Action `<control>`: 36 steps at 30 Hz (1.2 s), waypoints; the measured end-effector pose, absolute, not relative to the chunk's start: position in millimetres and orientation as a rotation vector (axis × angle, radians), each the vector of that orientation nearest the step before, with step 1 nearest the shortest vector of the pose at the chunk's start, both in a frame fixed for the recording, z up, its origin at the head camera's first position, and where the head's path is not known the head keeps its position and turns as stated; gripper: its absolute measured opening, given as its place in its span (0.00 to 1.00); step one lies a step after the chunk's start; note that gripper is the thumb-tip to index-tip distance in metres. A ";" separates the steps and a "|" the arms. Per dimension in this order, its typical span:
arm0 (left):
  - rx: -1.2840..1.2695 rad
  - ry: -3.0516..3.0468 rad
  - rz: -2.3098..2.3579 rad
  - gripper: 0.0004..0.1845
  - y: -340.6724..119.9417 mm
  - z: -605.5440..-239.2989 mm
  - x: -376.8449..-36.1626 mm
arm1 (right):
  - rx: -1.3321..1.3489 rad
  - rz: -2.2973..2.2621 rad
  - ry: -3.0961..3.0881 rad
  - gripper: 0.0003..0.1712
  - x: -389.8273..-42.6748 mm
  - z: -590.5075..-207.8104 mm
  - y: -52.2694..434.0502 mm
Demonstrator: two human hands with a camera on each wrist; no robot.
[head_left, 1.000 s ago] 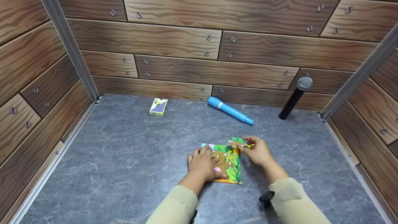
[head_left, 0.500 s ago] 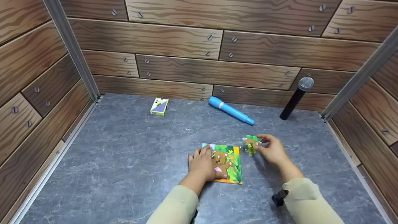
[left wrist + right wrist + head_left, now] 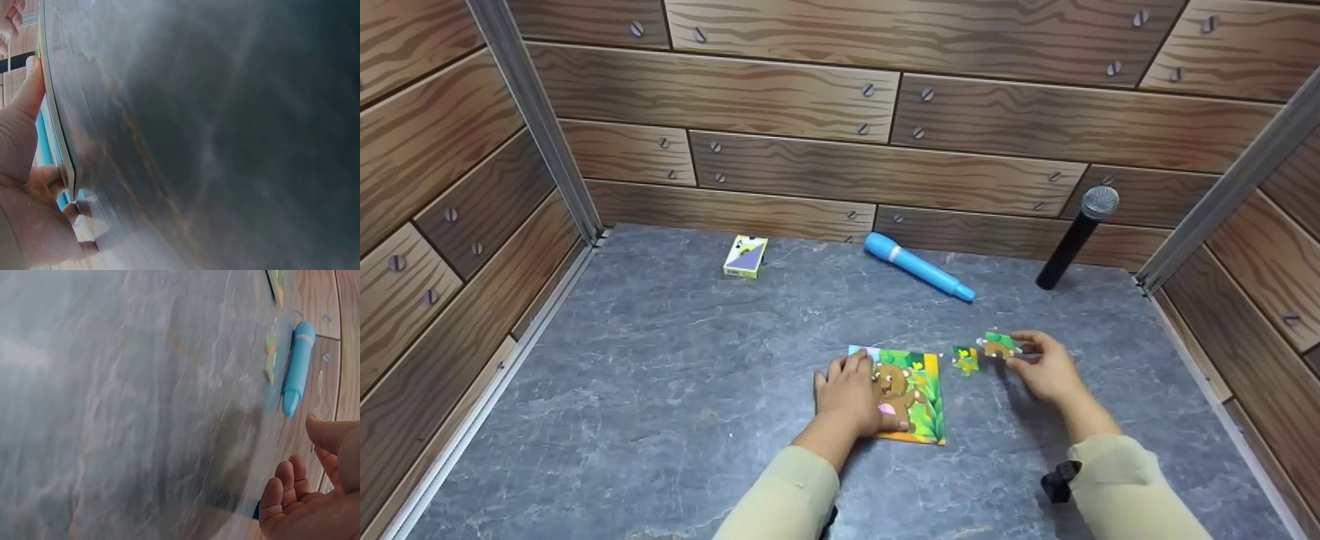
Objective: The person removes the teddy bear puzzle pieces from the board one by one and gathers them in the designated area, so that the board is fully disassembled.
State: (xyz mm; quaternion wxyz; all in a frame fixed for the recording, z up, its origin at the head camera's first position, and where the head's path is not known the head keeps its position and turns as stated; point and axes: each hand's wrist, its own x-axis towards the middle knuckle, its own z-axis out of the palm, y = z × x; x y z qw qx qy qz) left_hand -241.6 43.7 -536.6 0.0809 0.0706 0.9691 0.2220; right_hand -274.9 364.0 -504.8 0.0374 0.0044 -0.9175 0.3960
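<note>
A square puzzle board [image 3: 919,405] with a cartoon bear lies on the grey surface. My left hand [image 3: 844,394] rests over its left part and hides that side, thumb along the lower edge. In the left wrist view the thumb lies on the board [image 3: 59,132] and other fingertips reach past its edge. My right hand [image 3: 1046,371] pinches a jigsaw piece [image 3: 999,346], brown and green, between thumb and fingers, to the right of the board. Edge-on, that piece [image 3: 320,391] is a thin strip in the right wrist view. A second jigsaw piece [image 3: 965,361], with a yellow flower shape, lies between board and right hand.
Behind the puzzle lies a blue microphone-shaped tube [image 3: 919,266]. A black microphone [image 3: 1069,244] with a silver head stands at the back right. A small yellow and purple card box [image 3: 745,256] lies at the back left. Wood-patterned walls [image 3: 840,112] enclose the surface.
My right hand has moved right, away from the board's upper right corner, with the pinched piece. The flower piece, partly covered before, now shows fully. My left hand has stayed put.
</note>
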 end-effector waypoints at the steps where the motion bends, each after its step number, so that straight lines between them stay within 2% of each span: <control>1: 0.210 2.892 0.663 0.67 43.8 -535.7 -241.2 | 0.004 1.217 -2.818 0.25 -274.6 -505.3 366.7; 17: 0.212 2.891 0.676 0.69 43.8 -535.5 -240.3 | -0.192 1.166 -2.961 0.28 -271.0 -515.6 392.1; 36: 0.211 2.895 0.654 0.68 43.7 -534.7 -240.8 | -0.167 1.144 -3.010 0.26 -277.7 -519.3 393.3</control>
